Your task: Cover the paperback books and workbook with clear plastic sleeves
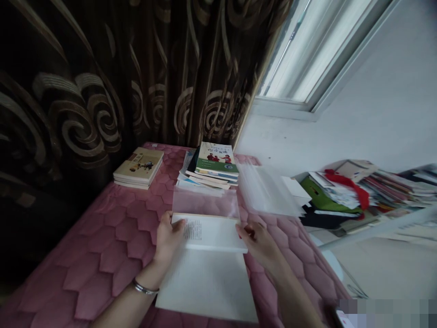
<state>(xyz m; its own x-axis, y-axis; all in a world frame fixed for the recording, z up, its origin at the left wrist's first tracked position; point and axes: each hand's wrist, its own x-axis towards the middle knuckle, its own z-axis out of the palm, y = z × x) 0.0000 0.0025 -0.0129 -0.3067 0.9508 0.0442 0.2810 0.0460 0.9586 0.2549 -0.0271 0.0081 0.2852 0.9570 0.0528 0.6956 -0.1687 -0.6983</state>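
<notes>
Both hands on an open book, seen from my remote post through the head camera. My left hand (170, 237) is closed on the left edge of the white book (215, 234), thumb over the printed page; my right hand (257, 239) is curled nearly closed at the right edge, pinching it. The book lies midway between them, a pale sheet (206, 284) reaching toward me, clear film (205, 202) beyond its far edge. I judge the step in hand to be lining book and film up; the next move calls for an even hold, with the film kept flat. Just beyond, a mixed stack of books (218, 159) limits room for the film; spare clear sheets (269, 189) lie near, right. Farther out on the pink quilted cover (112, 246): tan books (138, 166), left, below a dark curtain (153, 68)
</notes>
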